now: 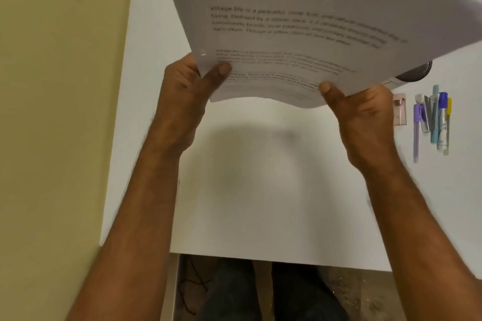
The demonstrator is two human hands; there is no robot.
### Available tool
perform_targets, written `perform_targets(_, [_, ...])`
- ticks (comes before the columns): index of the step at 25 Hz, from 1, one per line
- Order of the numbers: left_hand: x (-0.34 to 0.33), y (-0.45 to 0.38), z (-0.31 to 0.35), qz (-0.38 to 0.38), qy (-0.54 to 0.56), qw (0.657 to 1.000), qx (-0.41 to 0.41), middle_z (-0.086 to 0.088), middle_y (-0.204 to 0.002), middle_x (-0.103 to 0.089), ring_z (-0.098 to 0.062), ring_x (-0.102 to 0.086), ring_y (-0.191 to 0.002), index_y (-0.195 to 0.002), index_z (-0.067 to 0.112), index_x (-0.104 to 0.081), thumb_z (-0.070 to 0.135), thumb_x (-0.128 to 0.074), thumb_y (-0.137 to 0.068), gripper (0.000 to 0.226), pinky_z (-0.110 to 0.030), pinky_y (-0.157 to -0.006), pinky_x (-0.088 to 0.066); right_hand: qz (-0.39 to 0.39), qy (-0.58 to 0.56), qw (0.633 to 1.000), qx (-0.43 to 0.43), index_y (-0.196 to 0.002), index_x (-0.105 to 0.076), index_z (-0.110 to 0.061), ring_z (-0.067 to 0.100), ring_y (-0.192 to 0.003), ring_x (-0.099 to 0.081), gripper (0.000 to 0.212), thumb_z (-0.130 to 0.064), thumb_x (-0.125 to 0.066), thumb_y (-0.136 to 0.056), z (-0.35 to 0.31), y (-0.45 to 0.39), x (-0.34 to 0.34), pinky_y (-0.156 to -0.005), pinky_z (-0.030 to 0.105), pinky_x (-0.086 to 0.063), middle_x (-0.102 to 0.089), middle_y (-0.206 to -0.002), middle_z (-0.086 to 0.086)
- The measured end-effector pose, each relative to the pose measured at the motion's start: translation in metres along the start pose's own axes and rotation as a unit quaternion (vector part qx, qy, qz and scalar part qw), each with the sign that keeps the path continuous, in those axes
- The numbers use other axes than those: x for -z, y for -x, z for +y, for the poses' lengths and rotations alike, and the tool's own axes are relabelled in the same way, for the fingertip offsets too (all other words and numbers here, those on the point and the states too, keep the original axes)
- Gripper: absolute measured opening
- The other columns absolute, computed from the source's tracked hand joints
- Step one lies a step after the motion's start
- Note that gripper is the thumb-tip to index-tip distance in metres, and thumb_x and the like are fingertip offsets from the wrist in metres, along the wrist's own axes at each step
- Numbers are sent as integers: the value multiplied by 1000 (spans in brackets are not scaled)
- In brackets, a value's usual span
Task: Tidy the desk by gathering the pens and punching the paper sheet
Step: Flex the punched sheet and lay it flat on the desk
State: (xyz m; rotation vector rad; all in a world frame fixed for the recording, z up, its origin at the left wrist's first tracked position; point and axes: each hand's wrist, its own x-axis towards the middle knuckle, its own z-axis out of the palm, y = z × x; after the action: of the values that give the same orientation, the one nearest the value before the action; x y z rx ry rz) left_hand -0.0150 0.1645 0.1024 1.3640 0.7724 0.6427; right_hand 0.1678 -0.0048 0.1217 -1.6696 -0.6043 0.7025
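Paper lifted off desk, left hand and right hand fingers pinching near corners, likely checking punched hole; pens gathered at right edge.

Desk I'm sitting at is plain white w/ a soft shadow lying across the middle. Yellowish wall is running down the left side, right up against the desk edge. Small pink clip-looking thing is sitting on the right, tbh too blurry to ID. Under the front edge a black cable is trailing over speckled floor.
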Motion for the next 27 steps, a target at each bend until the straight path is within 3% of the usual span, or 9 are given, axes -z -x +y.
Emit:
perform_targets(4, [-6,26,-20,73,50,996,-12,13,-116,-75,-13,-69,-112,-118,20,-68,3,-57,-103,25,-39,-102,-55,23,7,1000,9,-104,-60,-41,-11,-101,-68,39,-2,-65,-100,4,2,-20,-90,13,-54,-70,-98,-42])
perform_targets(8, [-14,45,-42,118,68,991,9,12,-118,-75,-17,-67,-116,-116,36,-73,3,-58,-102,38,-50,-109,-52,37,30,999,3,-105,-62,-44,-8,-101,-68,37,-7,-66,-100,23,7,-25,-89,14,-55,-70,-98,-39])
perform_targets(10, [-18,48,-50,126,64,990,18,12,-117,-75,-17,-67,-116,-116,35,-72,5,-60,-100,36,-52,-111,-51,39,38,998,-10,-107,-62,-45,-8,-101,-68,35,-10,-67,-100,33,10,-25,-89,14,-56,-70,-99,-37])
perform_targets(14, [-24,47,-56,146,56,987,32,18,-111,-75,-11,-69,-110,-113,33,-69,10,-61,-98,29,-41,-107,-55,37,49,998,-26,-107,-62,-45,-8,-102,-68,37,-9,-66,-100,41,10,-24,-90,13,-56,-71,-98,-39])
perform_targets(20, [-24,39,-60,163,41,985,22,24,-109,-74,-9,-69,-110,-115,31,-65,8,-60,-101,28,-32,-101,-57,41,49,998,-22,-119,-65,-30,1,-107,-70,26,-14,-67,-100,55,-6,-27,-99,25,-58,-72,-115,-15])
perform_targets(27, [-27,30,-68,182,5,981,71,6,-118,-71,-6,-70,-106,-127,18,-63,19,-62,-101,26,-25,-96,-59,26,61,997,-45,-124,-63,-27,-3,-107,-69,26,-13,-64,-103,61,-12,-30,-96,19,-56,-69,-114,-22])
